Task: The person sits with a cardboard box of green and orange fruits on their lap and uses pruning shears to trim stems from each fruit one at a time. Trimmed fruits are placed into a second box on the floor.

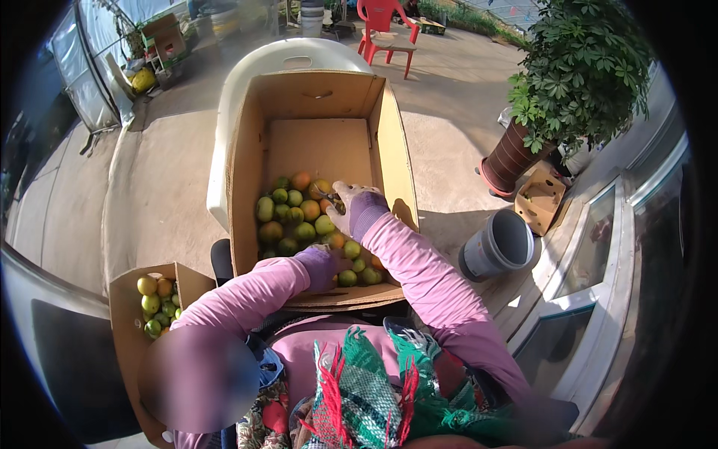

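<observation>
A large open cardboard box point(317, 143) stands before me on a white plastic chair point(224, 140). Green, yellow and orange tomatoes point(304, 231) lie in its near half. My right hand point(353, 207), in a pale glove with a purple cuff, is over the tomatoes at the box's right side. Its fingers are curled around a small metal tool point(332, 196), which looks like snips. Lower down, near the box's front wall, my left hand point(328, 266) reaches among the tomatoes. The left fingers are mostly hidden, and whether they hold a tomato cannot be told.
At the lower left is a second cardboard box point(126, 314) with tomatoes. A grey bucket point(499, 247), a small cardboard box point(541, 199) and a potted plant point(513, 154) are on the right. A red plastic chair point(381, 39) stands farther back.
</observation>
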Tool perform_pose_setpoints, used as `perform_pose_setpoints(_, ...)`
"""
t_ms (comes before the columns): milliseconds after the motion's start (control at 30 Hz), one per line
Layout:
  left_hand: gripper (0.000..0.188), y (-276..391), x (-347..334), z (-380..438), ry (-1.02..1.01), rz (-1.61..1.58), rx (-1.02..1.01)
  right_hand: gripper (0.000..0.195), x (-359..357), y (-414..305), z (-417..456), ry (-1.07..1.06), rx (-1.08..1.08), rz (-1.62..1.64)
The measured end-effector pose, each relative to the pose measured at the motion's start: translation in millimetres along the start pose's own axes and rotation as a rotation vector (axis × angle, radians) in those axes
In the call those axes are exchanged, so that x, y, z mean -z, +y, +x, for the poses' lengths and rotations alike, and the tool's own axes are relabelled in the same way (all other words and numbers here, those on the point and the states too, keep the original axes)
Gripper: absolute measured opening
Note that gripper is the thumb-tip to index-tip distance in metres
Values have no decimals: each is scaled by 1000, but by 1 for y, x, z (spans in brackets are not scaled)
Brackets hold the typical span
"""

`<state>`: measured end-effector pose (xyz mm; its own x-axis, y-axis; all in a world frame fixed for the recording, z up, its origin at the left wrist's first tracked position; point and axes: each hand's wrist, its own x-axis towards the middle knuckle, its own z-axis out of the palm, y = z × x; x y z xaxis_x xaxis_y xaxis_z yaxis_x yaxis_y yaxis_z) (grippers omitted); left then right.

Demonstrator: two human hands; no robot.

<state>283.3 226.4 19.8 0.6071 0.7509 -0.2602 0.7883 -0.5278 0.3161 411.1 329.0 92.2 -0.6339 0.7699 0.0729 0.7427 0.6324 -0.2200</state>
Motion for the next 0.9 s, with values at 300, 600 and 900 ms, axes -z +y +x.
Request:
perform_pose_setpoints(300,45,-7,-30,18,-101,80,-121,43,1,-3,-4,23,39,35)
perform_pose_setpoints(600,36,-7,-37,23,-16,82,69,44,-1,-2,-4,6,21,3)
perform_pose_setpoints(900,38,-10,-38,32,-303,279,335,47,-4,-3,-4,-3,56,-5)
